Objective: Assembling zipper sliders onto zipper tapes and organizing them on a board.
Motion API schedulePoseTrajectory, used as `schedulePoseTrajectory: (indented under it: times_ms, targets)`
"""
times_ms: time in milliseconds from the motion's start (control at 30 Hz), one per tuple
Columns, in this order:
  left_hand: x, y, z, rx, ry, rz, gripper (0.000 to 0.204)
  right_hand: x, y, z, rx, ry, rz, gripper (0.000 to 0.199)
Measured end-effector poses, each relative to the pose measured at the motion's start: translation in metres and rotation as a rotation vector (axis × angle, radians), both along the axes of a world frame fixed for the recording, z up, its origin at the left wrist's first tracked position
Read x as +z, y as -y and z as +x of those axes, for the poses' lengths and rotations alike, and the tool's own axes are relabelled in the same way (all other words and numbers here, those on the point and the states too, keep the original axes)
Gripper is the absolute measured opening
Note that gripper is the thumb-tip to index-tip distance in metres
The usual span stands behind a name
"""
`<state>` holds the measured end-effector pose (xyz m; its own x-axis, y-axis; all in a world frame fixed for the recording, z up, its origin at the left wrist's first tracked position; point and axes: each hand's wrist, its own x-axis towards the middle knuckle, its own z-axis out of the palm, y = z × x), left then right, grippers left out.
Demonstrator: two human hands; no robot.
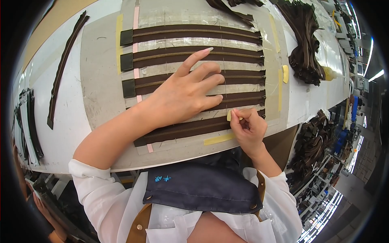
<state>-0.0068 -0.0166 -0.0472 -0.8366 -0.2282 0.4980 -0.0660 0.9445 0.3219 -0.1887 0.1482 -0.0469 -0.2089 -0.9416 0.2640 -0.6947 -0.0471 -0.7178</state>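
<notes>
Several brown zippers with brass-coloured teeth lie side by side across a taped board (101,81). Dark square tabs cap their left ends. My left hand (188,91) reaches over the middle rows with fingers spread, its fingertips at the second, third and fourth zippers, hiding parts of them. At the nearest zipper (190,130), my right hand (250,127) is closed in a pinch on a pale yellow piece of tailor's chalk (229,116). The chalk's edge shows beside the thumb, over that zipper near a thin vertical line.
Another yellow chalk piece (285,74) lies right of the zippers. A bundle of brown zippers (304,44) is piled at the far right. One loose zipper (65,69) and a stack of dark and white strips (28,125) are at the left. More zippers (312,141) hang beyond the table's right edge.
</notes>
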Motion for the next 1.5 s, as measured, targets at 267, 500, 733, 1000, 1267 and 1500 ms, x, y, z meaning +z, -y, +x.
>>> schedulePoseTrajectory:
  times_ms: [267, 500, 733, 1000, 1267, 1500]
  targets:
    - [0.000, 0.000, -0.001, -0.005, 0.004, -0.005, 0.029, 0.000, 0.003, 0.004, -0.043, -0.064, -0.044, 0.015]
    - [0.000, -0.001, -0.001, 0.004, 0.010, -0.005, 0.031, -0.008, -0.002, 0.003, -0.152, 0.189, -0.039, 0.013]
    - [0.002, -0.001, -0.001, 0.001, 0.017, -0.014, 0.033, 0.001, -0.014, 0.002, -0.159, 0.286, -0.015, 0.011]
    - [0.001, 0.000, 0.000, -0.002, 0.009, -0.015, 0.033, 0.024, -0.022, -0.005, -0.072, 0.302, 0.324, 0.010]
    - [0.001, 0.000, 0.000, -0.008, -0.008, -0.005, 0.033, 0.028, -0.017, -0.006, -0.012, 0.309, 0.409, 0.011]
    - [0.000, 0.000, 0.000, -0.005, -0.002, -0.014, 0.033, 0.025, -0.018, -0.006, -0.008, 0.276, 0.400, 0.010]
